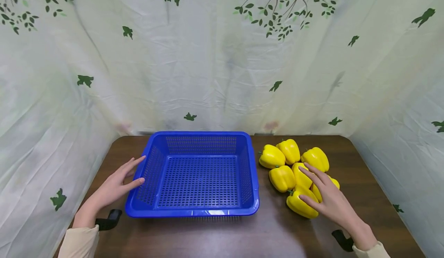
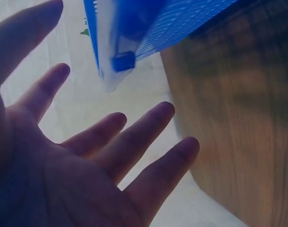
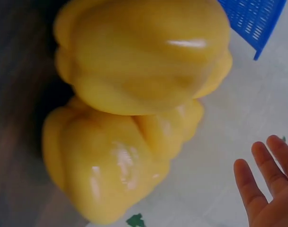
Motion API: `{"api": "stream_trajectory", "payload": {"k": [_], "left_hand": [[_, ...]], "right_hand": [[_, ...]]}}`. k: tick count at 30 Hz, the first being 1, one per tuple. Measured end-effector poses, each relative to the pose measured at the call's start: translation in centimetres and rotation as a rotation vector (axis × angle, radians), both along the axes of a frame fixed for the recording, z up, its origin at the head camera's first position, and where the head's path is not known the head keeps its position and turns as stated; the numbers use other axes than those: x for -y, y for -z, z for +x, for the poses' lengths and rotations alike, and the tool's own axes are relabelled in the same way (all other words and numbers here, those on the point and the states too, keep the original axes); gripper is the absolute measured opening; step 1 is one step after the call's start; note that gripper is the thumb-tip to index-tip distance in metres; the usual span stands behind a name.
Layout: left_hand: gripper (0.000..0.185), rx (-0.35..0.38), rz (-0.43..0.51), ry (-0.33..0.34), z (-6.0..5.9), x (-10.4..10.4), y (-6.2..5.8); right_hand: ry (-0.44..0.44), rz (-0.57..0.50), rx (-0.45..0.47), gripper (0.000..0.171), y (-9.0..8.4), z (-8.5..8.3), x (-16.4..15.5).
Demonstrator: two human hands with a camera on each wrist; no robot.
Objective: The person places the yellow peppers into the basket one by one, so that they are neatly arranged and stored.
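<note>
Left hand [image 1: 116, 186] and right hand [image 1: 328, 199] are outspread, empty; a reach for peppers [image 1: 282, 178] is suggested, a grip probably needed next

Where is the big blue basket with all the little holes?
In the head view, the blue rectangular plastic basket sits on the brown wood-grained table, left of centre, between the person's left hand and the glossy yellow bell peppers.

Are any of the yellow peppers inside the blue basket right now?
No, in the head view all the yellow peppers sit over the table, to the right of the blue basket.
</note>
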State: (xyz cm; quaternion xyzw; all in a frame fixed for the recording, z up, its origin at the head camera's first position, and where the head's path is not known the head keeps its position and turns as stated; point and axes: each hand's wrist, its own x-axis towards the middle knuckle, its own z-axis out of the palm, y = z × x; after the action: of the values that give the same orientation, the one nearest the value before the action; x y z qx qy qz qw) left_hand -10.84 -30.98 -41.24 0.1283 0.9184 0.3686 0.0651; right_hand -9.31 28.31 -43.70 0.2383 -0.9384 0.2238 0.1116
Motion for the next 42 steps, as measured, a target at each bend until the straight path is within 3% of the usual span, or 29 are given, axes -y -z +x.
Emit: {"api": "stream_trajectory", "payload": {"k": [11, 19, 27, 35, 42], "left_hand": [[0.065, 0.081, 0.05, -0.014, -1.2, 0.0, 0.9], [0.065, 0.163, 0.259, 0.076, -2.1, 0.7, 2.2], [0.066, 0.254, 0.374, 0.062, -3.0, 0.9, 3.9], [0.064, 0.213, 0.34, 0.055, -3.2, 0.6, 4.7], [0.063, 0.207, 0.33, 0.01, -2.8, 0.3, 4.7]], "right_hand": [[0.045, -0.001, 0.073, 0.071, 1.7, 2.0, -0.9], [0.033, -0.015, 0.076, 0.068, 2.8, 2.8, -1.2], [0.049, -0.025, 0.088, 0.067, 3.7, 3.3, -1.1], [0.041, -0.036, 0.086, 0.066, 4.2, 3.3, -1.1], [0.042, -0.029, 0.081, 0.063, 4.4, 3.3, -0.9]]}}
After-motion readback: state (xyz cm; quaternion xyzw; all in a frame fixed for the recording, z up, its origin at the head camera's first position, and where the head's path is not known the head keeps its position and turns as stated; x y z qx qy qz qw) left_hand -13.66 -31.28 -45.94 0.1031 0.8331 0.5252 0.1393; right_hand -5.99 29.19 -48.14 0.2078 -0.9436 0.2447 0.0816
